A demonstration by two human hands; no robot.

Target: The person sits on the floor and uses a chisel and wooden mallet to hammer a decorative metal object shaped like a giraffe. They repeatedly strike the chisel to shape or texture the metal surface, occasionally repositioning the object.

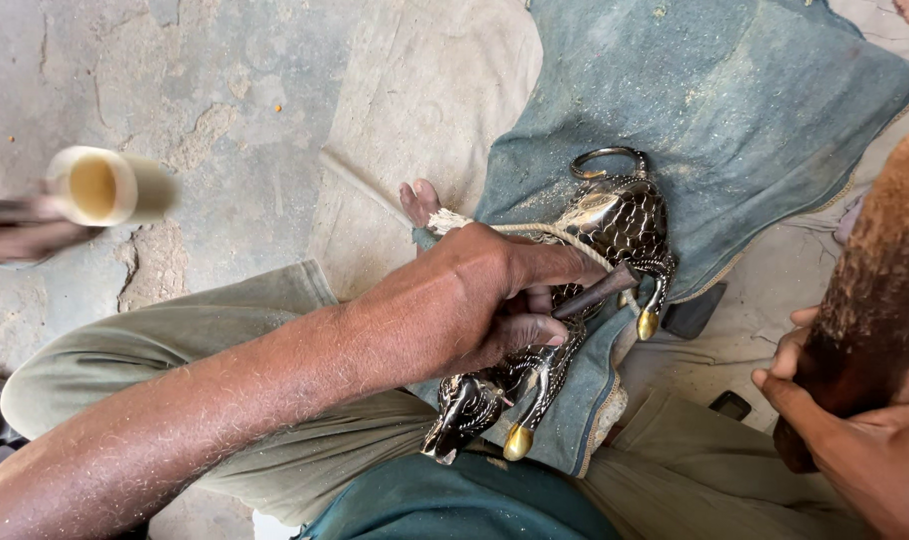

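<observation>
Figure: a dark, glossy carved animal figure (575, 290) with fine pale patterning cut over its body, brass-coloured caps on the tips of its legs and a curled metal loop at its far end; it looked like horn or dark wood, which one I could not tell.
Where it lay: on its side across a dusty blue-grey cloth (735, 90) spread over the person's lap and the ground, its head end down near the waist.
Left hand: the left hand (495, 295) pressed down on the middle of the figure, fingers curled closed around a thin dark tool (600, 290) whose tip sat against the patterned surface.
Right hand: the right hand (855, 440) was wrapped tight around the handle of a thick wooden mallet (875, 290), reddish-brown and blurred, held apart from the figure at the right edge.
Cord: a pale twisted cord (535, 232) ran over the figure beside the left hand's knuckles.
Foot: bare toes (420, 200) showed just beyond the cloth's edge.
Nearby: a blurred pale cylinder (110, 187) sat at the far left over cracked concrete floor (175, 80).
</observation>
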